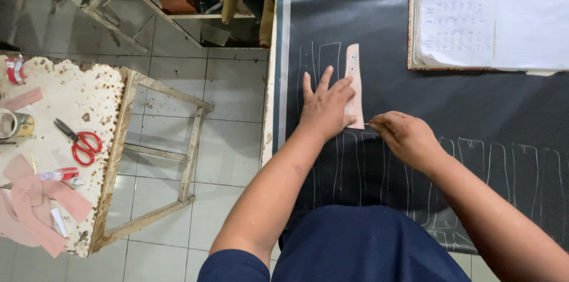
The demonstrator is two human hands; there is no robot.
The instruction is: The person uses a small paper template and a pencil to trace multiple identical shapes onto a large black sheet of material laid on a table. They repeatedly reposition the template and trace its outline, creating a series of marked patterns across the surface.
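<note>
A dark sheet of material (450, 110) lies spread over the worktable, covered with several traced pale outlines. My left hand (325, 106) presses flat, fingers apart, on a narrow pink paper template (354, 74) lying upright on the sheet. My right hand (405, 137) is closed around a thin marking tool (367, 124), whose tip touches the sheet at the template's lower right corner.
An open notebook (492, 18) rests at the far right of the sheet. To the left stands a worn side table (83, 110) with red scissors (82, 141), a tin (15, 125), a small bottle and pink paper patterns (35, 205). Tiled floor separates the tables.
</note>
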